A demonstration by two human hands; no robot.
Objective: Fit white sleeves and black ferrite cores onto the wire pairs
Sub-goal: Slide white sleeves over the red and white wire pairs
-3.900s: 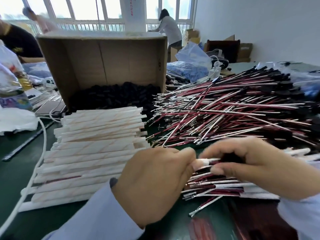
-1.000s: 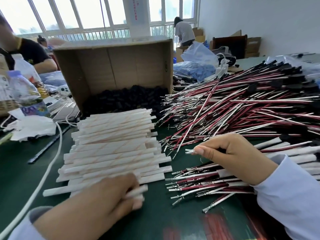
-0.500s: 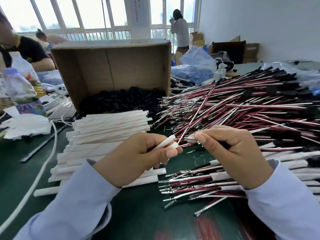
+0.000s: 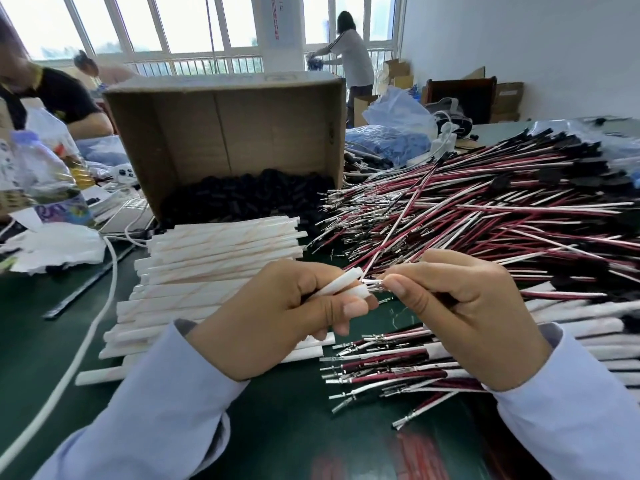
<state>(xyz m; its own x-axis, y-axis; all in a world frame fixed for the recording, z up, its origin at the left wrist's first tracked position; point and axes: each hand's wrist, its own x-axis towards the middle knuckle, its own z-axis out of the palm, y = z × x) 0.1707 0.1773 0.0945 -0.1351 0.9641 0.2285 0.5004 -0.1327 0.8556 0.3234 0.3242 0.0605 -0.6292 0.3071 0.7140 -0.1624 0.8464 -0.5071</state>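
In front of the cardboard box [image 4: 225, 133], the left hand [image 4: 277, 317] is pinching a white sleeve [image 4: 341, 285], the right hand [image 4: 460, 306] a wire pair [image 4: 374, 285], both grips tight. Its splaying ends could be snagging on the sleeve's mouth.

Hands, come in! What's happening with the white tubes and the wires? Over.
Left hand grips white sleeves. Right hand pinches wire pair, tips at a sleeve's mouth. Nothing between them. Over.
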